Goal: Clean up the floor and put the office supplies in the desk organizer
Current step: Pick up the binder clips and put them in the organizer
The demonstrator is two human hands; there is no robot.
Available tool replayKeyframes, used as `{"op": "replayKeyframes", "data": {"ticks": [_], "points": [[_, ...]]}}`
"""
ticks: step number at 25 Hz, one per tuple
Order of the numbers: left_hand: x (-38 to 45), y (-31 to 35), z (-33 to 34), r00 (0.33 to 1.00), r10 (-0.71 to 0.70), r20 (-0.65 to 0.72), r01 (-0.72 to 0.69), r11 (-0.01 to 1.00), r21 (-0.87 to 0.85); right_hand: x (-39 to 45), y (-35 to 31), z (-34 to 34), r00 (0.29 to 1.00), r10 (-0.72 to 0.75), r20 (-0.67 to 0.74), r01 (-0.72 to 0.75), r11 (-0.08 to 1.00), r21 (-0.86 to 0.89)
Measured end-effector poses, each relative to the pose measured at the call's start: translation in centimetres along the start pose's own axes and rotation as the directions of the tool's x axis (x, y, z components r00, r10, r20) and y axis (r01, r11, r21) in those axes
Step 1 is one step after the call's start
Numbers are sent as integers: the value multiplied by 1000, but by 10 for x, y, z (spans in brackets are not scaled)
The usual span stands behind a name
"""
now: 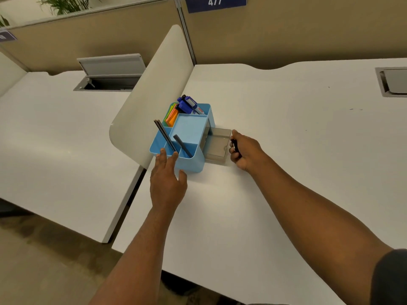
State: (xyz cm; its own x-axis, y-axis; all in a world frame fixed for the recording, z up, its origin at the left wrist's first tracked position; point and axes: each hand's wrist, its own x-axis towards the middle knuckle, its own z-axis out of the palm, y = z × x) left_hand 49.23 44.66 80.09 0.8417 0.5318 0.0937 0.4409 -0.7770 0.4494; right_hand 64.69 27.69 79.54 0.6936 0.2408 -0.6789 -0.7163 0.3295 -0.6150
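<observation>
So the blue desk organizer (187, 137) sits on the white desk (286, 150), tucked right against the low divider panel (152, 95) on its left. It's already got stuff in it: blue markers (189, 104) in the far compartment, colourful sticky notes (171, 116) beside them, and a few dark pens (167, 137) leaning in the near slots.

Its smoky clear drawer (217, 145) is pulled out to the right and looks empty from here. The right hand (244, 150) is at the drawer's front edge with fingers curled round something small and dark (235, 145), maybe a clip, can't really tell. The left hand (167, 183) is spread wide, fingertips touching the organizer's near rim, bracing it I'd guess.

My read: this is the drawer step, with the small thing about to go in. Next move needs the right hand to shift over the open tray, let go, then push the drawer shut while the left keeps the organizer from sliding.
</observation>
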Motion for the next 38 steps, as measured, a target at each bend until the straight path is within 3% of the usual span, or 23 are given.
{"op": "replayKeyframes", "data": {"ticks": [4,6,19,23,27,30,38], "points": [[0,-4,3,1000,-17,-2,17,1000,-14,-8,-12,22,988,95,126,-136,913,384],[1,-5,3,1000,-15,-3,15,1000,-20,-9,-16,34,990,95,107,-131,904,407],[2,-3,4,999,-34,6,34,999,-17,-14,-26,46,979,168,119,-188,966,179],[2,-3,4,1000,-21,0,21,1000,-11,-17,-30,43,983,93,161,-106,991,79],[2,-3,4,1000,-27,-2,27,1000,-14,-11,-25,31,971,-190,-144,179,980,-88],[1,-2,3,999,-37,-1,37,999,-22,-3,-3,15,933,-262,-246,189,941,-281],[0,0,0,999,-30,12,30,999,-32,8,34,25,970,-241,-27,216,908,-358]]}}
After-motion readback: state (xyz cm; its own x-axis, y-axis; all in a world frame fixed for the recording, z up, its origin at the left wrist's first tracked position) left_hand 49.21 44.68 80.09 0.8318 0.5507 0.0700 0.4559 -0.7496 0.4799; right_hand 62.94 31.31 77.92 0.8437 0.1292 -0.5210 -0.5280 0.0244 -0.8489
